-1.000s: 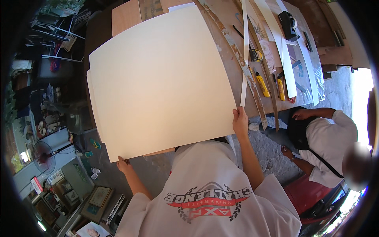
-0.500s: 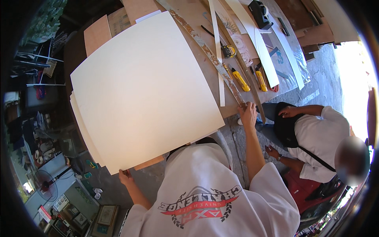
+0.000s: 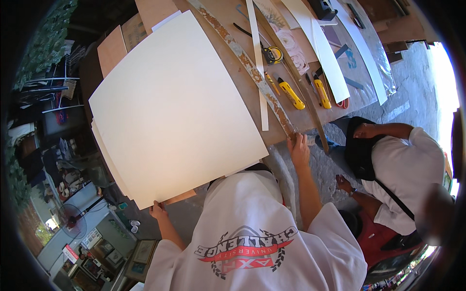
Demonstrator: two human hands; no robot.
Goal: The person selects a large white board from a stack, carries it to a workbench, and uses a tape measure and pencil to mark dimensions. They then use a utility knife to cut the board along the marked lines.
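A large white board lies on top of other sheets at the table's left side. My left hand is closed on its near edge, close to the near left corner, with the thumb on top. My right hand grips the near end of a long, worn metal straightedge that slants across the table, right of the board. Under the straightedge runs a narrow cream strip. Beside it lie a pencil, a yellow utility knife and a tape measure.
A second yellow utility knife, a long brown strip, white strips and a black tape dispenser lie farther right on the table. A person in a white shirt stands close on my right. A fan stands left.
The view has turned slightly. The straightedge's near end, in my right hand, sits a little nearer to me. My left hand keeps to the board's edge. The other person's hand has moved onto the black bag.
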